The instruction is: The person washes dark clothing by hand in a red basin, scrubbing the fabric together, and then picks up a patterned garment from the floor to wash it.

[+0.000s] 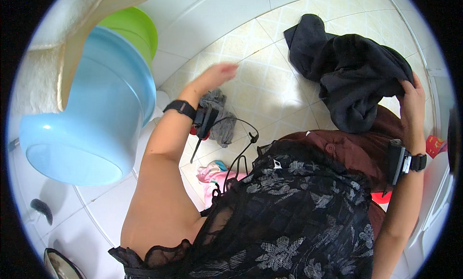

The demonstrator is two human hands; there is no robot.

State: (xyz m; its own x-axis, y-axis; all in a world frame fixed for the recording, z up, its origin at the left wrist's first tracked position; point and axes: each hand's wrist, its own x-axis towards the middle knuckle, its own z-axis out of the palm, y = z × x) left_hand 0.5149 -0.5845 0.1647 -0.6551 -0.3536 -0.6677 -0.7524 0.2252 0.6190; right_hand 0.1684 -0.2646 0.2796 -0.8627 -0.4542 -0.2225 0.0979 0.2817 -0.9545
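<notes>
A bunched black garment (356, 69) hangs over or lies above the tiled floor at the upper right. My right hand (411, 94) grips its right edge, thumb and fingers on the cloth. My left hand (221, 75) is raised over the floor, slightly blurred, and touches no cloth; its fingers look loosely bent with nothing between them. Below the left wrist lies a crumpled grey cloth (224, 130), with a small red thing partly hidden beside it. Pink patterned cloth (213, 179) shows lower down, partly covered by my clothing. Each wrist wears a black strap with a device.
A large light-blue plastic basin (97, 109) stands tilted at the left, before a green basin (141, 33). A pale cloth (47, 76) hangs at the upper left. A dark brush-like thing (42, 211) is at the lower left. White plastic (436, 192) stands at the right.
</notes>
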